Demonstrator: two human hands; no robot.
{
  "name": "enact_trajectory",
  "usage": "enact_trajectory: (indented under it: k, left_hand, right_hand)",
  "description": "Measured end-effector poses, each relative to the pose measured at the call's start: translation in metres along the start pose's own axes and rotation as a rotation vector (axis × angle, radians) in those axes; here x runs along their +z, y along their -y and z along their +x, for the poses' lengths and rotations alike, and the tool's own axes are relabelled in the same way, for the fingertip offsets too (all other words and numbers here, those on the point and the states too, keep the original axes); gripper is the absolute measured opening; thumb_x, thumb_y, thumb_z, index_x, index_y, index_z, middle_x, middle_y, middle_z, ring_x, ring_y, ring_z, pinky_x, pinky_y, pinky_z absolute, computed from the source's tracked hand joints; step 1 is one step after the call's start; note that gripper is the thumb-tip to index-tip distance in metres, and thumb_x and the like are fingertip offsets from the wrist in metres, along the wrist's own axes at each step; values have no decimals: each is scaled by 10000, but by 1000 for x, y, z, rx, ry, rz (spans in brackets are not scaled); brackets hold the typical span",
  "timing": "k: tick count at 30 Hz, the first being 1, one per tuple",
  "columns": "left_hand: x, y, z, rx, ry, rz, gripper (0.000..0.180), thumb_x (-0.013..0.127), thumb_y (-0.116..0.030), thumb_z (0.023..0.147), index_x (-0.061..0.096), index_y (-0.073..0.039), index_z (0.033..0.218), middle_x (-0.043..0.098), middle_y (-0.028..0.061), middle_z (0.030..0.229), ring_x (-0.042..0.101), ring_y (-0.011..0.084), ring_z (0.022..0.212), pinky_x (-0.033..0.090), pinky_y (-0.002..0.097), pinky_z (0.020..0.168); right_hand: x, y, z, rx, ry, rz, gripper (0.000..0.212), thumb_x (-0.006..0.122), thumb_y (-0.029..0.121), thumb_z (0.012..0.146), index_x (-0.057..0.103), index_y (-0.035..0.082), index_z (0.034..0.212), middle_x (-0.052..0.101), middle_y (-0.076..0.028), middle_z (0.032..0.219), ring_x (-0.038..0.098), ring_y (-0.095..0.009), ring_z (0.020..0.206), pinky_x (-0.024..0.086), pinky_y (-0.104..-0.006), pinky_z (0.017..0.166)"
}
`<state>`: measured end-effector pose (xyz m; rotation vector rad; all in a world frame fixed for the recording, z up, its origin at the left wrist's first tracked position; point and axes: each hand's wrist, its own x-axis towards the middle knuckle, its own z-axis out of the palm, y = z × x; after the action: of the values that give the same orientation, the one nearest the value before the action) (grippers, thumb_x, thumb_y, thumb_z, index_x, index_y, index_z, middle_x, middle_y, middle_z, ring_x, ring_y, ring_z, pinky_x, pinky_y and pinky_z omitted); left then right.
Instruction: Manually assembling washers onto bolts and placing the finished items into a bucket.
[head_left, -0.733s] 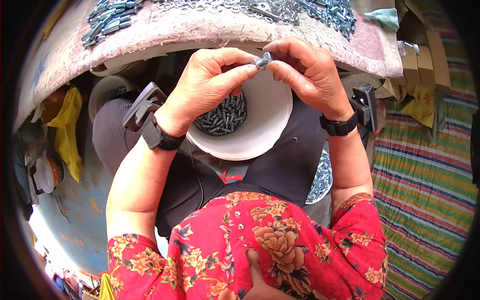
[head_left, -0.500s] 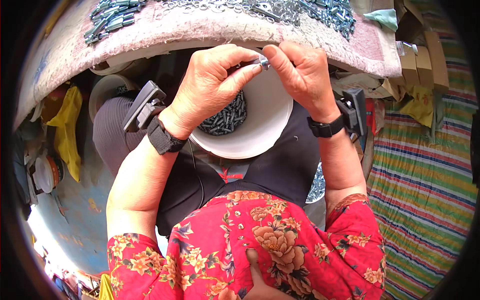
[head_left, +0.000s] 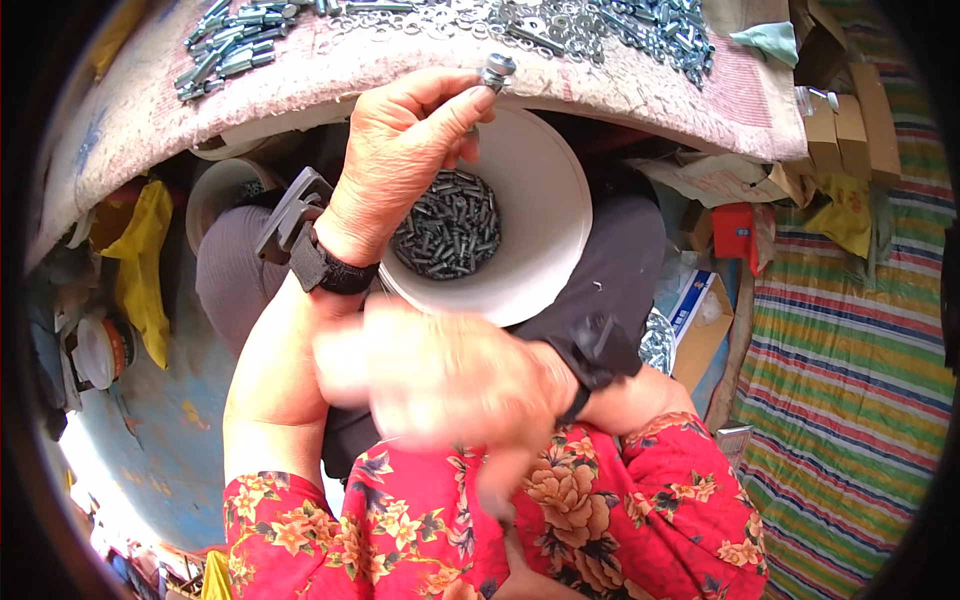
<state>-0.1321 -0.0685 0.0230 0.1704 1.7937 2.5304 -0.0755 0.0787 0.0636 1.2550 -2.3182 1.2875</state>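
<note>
My left hand (head_left: 395, 150) is raised near the front edge of the cloth-covered table, pinching a small metal bolt (head_left: 497, 68) between thumb and fingers. The bolt's shiny wide end points up; its lower part is hidden in the fingers. Below the hand, a white bucket (head_left: 550, 220) stands between my knees, with many dark metal bolts (head_left: 447, 225) heaped at its left side. My right hand (head_left: 450, 385) is low over my lap, close to my left forearm. It is smeared by motion, so its fingers and anything in them cannot be made out.
On the table cloth (head_left: 330, 85) lie long bolts (head_left: 228, 58) at left, flat washers (head_left: 470, 20) in the middle and more bolts (head_left: 670, 35) at right. A second bucket (head_left: 215, 195) stands by my left knee. Shiny metal parts (head_left: 657, 345) sit beside my right thigh, near a cardboard box (head_left: 705, 325).
My right hand has left the bolt and swung down toward my lap, across to the left. My left hand has risen slightly, still holding the bolt, now over the table's edge.
</note>
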Motion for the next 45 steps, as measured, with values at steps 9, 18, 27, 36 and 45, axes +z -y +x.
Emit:
enact_trajectory:
  k: [9, 18, 27, 36, 45]
  left_hand:
    - [5, -14, -11, -122, 227, -6, 155, 606, -126, 869, 638, -13, 970, 629, -5, 783, 559, 36, 618, 447, 166, 540]
    - [12, 34, -25, 455, 295, 874, 232, 687, -102, 701, 491, -40, 808, 538, 136, 794, 561, 352, 742, 467, 418, 601]
    - [-104, -44, 17, 751, -668, 1352, 221, 654, -94, 735, 644, -60, 953, 626, 141, 924, 592, 309, 885, 473, 379, 797]
    - [-189, -50, 29, 389, -539, 1627, 246, 570, -158, 810, 654, -70, 1024, 649, 170, 941, 619, 322, 869, 471, 375, 788]
    - [-103, -46, 22, 158, -401, 279, 236, 582, -87, 884, 599, 36, 1084, 658, 113, 918, 614, 111, 708, 495, 204, 652]
  right_hand:
    - [-42, -37, 21, 429, -170, 230, 216, 593, 36, 835, 591, -24, 1043, 609, -88, 847, 580, -118, 747, 460, -226, 682]
    - [-20, -68, -37, 521, 4, -60, 350, 635, 190, 857, 460, 1, 620, 343, -73, 516, 318, -102, 471, 302, -285, 432]
    - [-25, -76, -59, 632, -120, -75, 245, 586, 134, 878, 509, -9, 694, 400, -36, 551, 359, -89, 509, 339, -256, 470]
    - [-6, -77, -50, 378, 30, -40, 170, 628, 125, 802, 538, 29, 695, 520, -137, 624, 543, -308, 555, 418, -378, 509]
    - [-57, -96, -43, 437, -222, -110, 116, 654, 91, 782, 584, 17, 726, 575, -129, 656, 569, -253, 554, 443, -326, 520]
